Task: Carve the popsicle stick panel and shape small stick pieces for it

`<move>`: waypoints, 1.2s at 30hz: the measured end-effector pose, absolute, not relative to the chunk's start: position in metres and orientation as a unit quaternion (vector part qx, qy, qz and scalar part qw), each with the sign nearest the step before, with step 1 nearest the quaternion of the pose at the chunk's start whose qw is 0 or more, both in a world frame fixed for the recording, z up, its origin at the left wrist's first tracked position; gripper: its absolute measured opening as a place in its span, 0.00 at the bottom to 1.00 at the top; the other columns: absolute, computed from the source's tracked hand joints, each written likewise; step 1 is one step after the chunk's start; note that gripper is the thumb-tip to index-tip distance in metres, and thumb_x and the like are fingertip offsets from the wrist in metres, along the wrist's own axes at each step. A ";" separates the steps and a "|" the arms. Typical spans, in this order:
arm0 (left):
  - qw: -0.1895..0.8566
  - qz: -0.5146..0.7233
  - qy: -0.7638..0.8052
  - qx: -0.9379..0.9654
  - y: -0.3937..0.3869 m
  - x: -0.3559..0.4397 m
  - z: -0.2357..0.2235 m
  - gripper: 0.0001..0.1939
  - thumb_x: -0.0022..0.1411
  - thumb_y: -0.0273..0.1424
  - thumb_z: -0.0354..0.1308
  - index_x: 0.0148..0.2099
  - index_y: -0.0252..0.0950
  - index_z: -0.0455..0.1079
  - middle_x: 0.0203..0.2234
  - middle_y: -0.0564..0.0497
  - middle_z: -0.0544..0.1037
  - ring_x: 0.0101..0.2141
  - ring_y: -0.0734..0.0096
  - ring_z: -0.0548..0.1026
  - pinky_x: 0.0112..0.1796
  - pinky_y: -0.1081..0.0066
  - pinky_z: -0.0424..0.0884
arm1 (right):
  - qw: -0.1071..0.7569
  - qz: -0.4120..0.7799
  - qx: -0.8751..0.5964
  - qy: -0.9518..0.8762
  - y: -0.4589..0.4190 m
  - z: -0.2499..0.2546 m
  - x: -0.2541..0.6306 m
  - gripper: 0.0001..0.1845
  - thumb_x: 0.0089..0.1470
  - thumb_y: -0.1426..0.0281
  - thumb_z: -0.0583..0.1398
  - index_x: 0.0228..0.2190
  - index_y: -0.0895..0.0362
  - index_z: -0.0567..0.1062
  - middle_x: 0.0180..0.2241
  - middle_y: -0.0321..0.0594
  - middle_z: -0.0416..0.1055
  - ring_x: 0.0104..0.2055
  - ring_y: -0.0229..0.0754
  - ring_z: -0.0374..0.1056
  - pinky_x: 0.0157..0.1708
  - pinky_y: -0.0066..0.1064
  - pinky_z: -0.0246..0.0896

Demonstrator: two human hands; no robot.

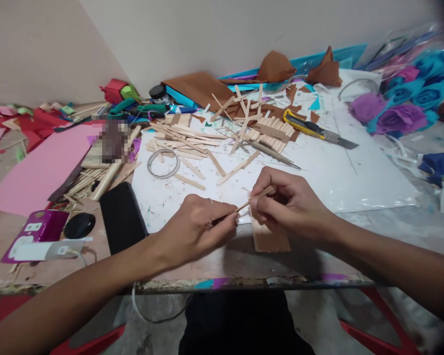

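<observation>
A popsicle stick, seen nearly edge-on, is stretched between my two hands above the table's front part. My left hand pinches its left end between thumb and fingers. Toward the other end, my right hand grips it with bent fingers. Below my right hand is a flat light-brown wooden piece, its upper part covered by the fingers. Beyond my hands, loose popsicle sticks lie heaped on a white sheet, with a roll of clear tape nearby.
A yellow utility knife with its blade out and a pointed pen-like tool lie past my hands. To the left are a black phone, pink paper and a purple packet. Paper roses stand at the right.
</observation>
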State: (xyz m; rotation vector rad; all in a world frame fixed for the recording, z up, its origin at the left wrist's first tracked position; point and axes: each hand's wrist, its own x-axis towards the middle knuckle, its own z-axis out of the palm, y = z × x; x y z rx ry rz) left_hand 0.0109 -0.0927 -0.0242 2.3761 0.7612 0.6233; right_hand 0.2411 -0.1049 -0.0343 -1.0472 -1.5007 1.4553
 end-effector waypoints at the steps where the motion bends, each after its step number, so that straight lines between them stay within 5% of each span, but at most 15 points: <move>1: 0.272 0.235 0.280 0.890 -0.093 0.011 -0.025 0.15 0.73 0.27 0.54 0.34 0.32 0.76 0.18 0.57 0.67 0.19 0.82 0.60 0.23 0.76 0.55 | 0.393 0.565 -0.412 -0.597 -0.106 -0.034 0.241 0.06 0.61 0.74 0.61 0.32 0.55 0.68 0.20 0.30 0.67 0.20 0.31 0.61 0.20 0.23 0.56; 9: 0.221 0.246 0.257 0.908 -0.093 0.011 -0.029 0.12 0.73 0.26 0.53 0.40 0.32 0.76 0.21 0.53 0.75 0.19 0.80 0.66 0.24 0.75 0.58 | 0.322 0.643 -0.415 -0.558 -0.098 -0.029 0.246 0.05 0.58 0.77 0.60 0.32 0.56 0.69 0.17 0.29 0.68 0.17 0.30 0.59 0.17 0.19 0.54; 19: 0.472 0.200 0.266 0.816 -0.086 0.011 -0.024 0.14 0.72 0.33 0.58 0.40 0.32 0.82 0.21 0.50 0.81 0.18 0.80 0.71 0.21 0.81 0.64 | 0.207 0.858 -0.210 -0.421 -0.082 -0.040 0.262 0.19 0.52 0.60 0.71 0.33 0.59 0.71 0.22 0.38 0.77 0.18 0.36 0.69 0.15 0.24 0.67; 26: 0.578 0.141 0.232 0.770 -0.083 0.011 -0.023 0.14 0.72 0.34 0.58 0.41 0.33 0.82 0.25 0.48 0.83 0.23 0.76 0.77 0.25 0.81 0.71 | 0.130 0.841 -0.282 -0.443 -0.087 -0.029 0.255 0.26 0.63 0.46 0.59 0.30 0.57 0.68 0.16 0.34 0.72 0.11 0.33 0.59 0.09 0.19 0.54; 36: 0.513 0.157 0.180 0.825 -0.089 0.014 -0.026 0.11 0.72 0.29 0.57 0.41 0.33 0.80 0.29 0.46 0.83 0.25 0.76 0.77 0.29 0.78 0.70 | 0.036 0.811 -0.317 -0.490 -0.092 -0.018 0.250 0.27 0.65 0.49 0.57 0.24 0.56 0.64 0.11 0.29 0.64 0.08 0.29 0.50 0.06 0.17 0.44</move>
